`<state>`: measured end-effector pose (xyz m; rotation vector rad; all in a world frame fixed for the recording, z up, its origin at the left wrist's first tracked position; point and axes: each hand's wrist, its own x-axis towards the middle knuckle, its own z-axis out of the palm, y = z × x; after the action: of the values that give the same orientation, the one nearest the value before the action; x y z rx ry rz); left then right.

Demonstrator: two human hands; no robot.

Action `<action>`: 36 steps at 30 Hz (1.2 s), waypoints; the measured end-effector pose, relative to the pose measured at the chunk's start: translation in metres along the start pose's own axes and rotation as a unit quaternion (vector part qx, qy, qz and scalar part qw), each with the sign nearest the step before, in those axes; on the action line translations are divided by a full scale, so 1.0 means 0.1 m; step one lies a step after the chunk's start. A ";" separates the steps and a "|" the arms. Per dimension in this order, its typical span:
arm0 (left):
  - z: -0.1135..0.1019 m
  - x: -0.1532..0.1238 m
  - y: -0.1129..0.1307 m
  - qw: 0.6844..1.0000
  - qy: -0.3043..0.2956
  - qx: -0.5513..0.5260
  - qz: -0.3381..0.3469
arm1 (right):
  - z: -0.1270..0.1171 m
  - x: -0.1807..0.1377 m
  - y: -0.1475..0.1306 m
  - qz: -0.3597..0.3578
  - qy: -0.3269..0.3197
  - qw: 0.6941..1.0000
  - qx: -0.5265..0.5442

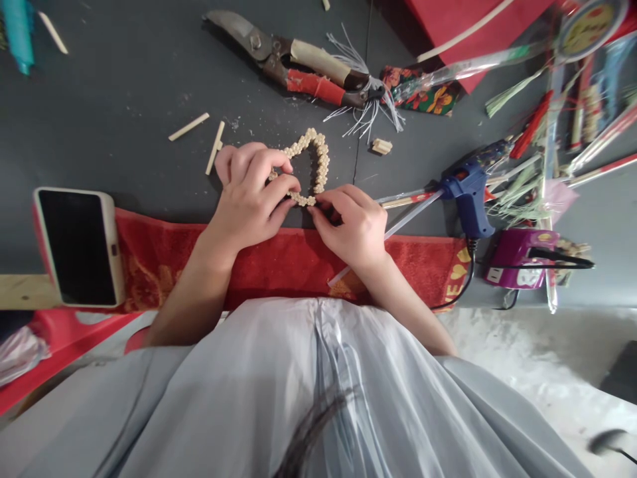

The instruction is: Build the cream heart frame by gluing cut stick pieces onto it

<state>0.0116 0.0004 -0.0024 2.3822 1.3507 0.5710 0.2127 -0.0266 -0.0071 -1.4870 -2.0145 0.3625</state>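
Note:
A pale beaded loop (322,166), like a braided straw ring, lies between my hands at the middle of the dark table. My left hand (253,196) is closed on its left side, thumb and fingers pinching it; the fingers cover that part. At the lower right of the loop, my right hand (353,222) pinches its edge between thumb and forefinger. Two short pale sticks (215,147) rest just beyond my left hand. Under my wrists runs a red towel (279,265) along the table's front edge.
Pruning shears (313,73) with taped handles lie at the back. A blue glue gun (468,196) with its cord stands to the right, near a purple power socket (522,259). Tassels and wrapped sticks (587,133) clutter the far right. A phone (79,245) lies at the left.

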 end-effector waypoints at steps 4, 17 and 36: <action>0.00 0.00 0.00 1.000 -0.009 -0.016 -0.008 | 0.02 -0.01 0.00 -0.011 0.008 1.000 -0.002; 0.03 0.01 0.00 1.000 0.004 -0.029 -0.002 | 0.03 0.00 0.00 -0.035 0.029 0.999 0.000; 0.03 0.01 -0.01 1.000 -0.006 -0.021 0.000 | 0.01 0.02 -0.01 -0.011 0.017 1.000 0.010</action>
<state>0.0131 0.0008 -0.0053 2.3481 1.3206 0.5795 0.2115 -0.0251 -0.0068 -1.4484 -1.9935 0.3441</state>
